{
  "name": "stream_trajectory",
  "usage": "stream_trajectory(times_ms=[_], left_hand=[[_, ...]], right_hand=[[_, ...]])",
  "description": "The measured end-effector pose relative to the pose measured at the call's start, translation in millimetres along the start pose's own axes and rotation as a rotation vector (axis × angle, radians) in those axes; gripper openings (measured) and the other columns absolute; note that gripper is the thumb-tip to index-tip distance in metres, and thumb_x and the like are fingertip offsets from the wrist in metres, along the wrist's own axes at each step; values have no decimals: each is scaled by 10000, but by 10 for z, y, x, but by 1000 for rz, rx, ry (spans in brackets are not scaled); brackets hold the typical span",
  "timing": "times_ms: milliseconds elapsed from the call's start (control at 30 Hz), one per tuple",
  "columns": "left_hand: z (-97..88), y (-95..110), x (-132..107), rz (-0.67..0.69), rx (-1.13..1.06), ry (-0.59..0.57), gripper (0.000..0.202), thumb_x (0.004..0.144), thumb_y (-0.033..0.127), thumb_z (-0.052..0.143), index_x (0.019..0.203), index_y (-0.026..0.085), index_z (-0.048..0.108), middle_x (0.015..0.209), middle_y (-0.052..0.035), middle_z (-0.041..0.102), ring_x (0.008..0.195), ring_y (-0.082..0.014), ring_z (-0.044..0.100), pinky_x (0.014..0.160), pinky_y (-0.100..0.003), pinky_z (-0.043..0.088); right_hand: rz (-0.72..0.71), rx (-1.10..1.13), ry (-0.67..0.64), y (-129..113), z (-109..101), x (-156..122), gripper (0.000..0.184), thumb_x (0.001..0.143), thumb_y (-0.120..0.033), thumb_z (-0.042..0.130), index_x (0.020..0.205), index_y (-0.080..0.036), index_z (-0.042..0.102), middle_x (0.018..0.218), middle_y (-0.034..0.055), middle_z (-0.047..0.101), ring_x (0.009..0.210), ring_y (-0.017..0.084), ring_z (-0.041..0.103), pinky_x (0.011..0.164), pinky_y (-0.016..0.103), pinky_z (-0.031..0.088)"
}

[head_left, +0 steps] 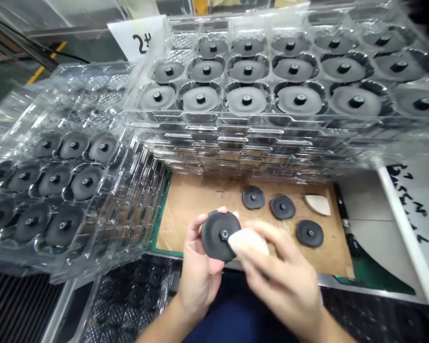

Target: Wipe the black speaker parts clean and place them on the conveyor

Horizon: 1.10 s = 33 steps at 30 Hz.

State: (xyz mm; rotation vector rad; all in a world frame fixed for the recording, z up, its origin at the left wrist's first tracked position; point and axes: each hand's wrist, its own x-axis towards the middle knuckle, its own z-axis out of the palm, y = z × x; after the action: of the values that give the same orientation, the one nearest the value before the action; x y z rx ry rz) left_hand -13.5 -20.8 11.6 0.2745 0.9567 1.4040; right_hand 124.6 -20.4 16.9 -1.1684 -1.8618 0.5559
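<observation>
My left hand [198, 267] grips a round black disc [214, 236] with a raised central hub, holding it up by the rim. My right hand [279, 271] is shut on a white pad [248, 242], pressing it against the disc's face beside the hub. Behind them, on a brown cardboard sheet [186, 205], lie several similar black discs, including one [309, 233] nearest my right hand. A pale wedge-shaped pad [318, 205] rests on the sheet's far right.
Stacked clear plastic trays [246, 119] of grey discs rise beyond the cardboard, and another stack [57, 186] stands to the left. A tray of black parts [139, 290] lies below left. A green mat [364, 274] and handwritten paper [407, 200] lie right.
</observation>
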Motion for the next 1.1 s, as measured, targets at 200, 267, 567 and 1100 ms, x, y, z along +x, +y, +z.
stream_trajectory(times_ms=[200,267,567,1100], left_hand=[[19,-65,-36,57,17,34,540,429,339,862,928,378,659,1062,33,692,1020,-249,642,932,-380,475],[23,-65,-45,47,14,32,555,425,351,860,940,380,655,1072,36,691,1018,-236,641,912,-355,486],[31,-62,-65,30,27,-1,560,434,373,855,956,379,652,1088,32,684,1023,-247,636,938,-384,471],[43,-88,-34,17,-6,-1,554,475,272,873,988,323,668,1103,4,708,979,-160,663,760,-165,518]], right_hand=[[5,-29,23,10,-38,-38,268,841,-131,560,1045,-243,692,1089,95,630,929,193,634,762,314,552],[-6,-11,12,1,-43,-46,254,835,-133,570,1034,-228,698,1098,102,625,916,188,634,753,300,554],[-46,26,-20,12,-50,-36,247,836,-130,570,1035,-216,690,1110,107,621,944,181,632,768,287,552],[162,11,158,162,-117,77,264,855,-169,587,1095,-222,683,1130,81,638,1027,208,591,885,353,498]])
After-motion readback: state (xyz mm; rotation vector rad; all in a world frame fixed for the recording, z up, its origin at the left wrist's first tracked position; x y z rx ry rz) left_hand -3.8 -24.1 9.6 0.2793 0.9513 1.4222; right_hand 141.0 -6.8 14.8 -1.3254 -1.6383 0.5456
